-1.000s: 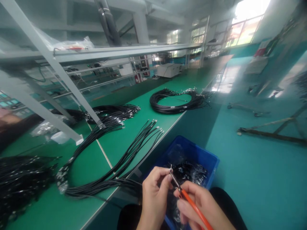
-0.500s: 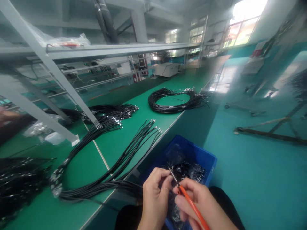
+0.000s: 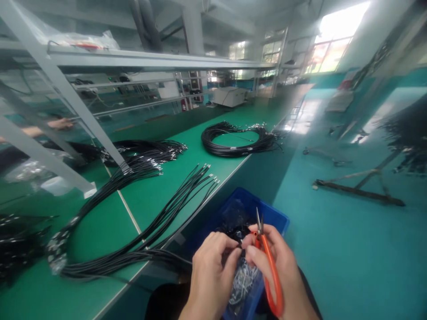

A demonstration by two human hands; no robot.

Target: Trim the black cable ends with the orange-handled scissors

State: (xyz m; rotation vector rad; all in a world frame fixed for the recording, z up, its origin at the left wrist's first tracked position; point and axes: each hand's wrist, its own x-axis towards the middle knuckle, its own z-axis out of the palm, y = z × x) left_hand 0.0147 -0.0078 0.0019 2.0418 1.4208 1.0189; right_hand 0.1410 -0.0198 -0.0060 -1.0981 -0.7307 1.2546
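Observation:
Both my hands are held close together over a blue plastic bin (image 3: 271, 212). My left hand (image 3: 213, 266) has thumb and index finger pinched at a small item too hidden to name. My right hand (image 3: 280, 255) is wrapped around orange-handled scissors (image 3: 273, 275), their narrow metal blades pointing up and slightly apart. Its thumb and fingertips come close to the left fingertips; whether they touch is unclear. Below the hands, the bin holds clear plastic bags and a pile of small pale pieces (image 3: 245, 280), with dark bits behind.
On the green bench (image 3: 133, 240) to the left lies a bent bundle of black cables (image 3: 167, 222) with metal tips. A coiled cable bundle (image 3: 230, 153) sits farther back. White shelf posts (image 3: 83, 106) rise at left. Another person's hand (image 3: 60, 123) shows beyond them. A wheeled stand (image 3: 360, 189) is at right.
The scissors have swung from pointing at the left fingertips to upright, blades away from them. My right fingertips have come nearer the left hand. The view has shifted slightly right.

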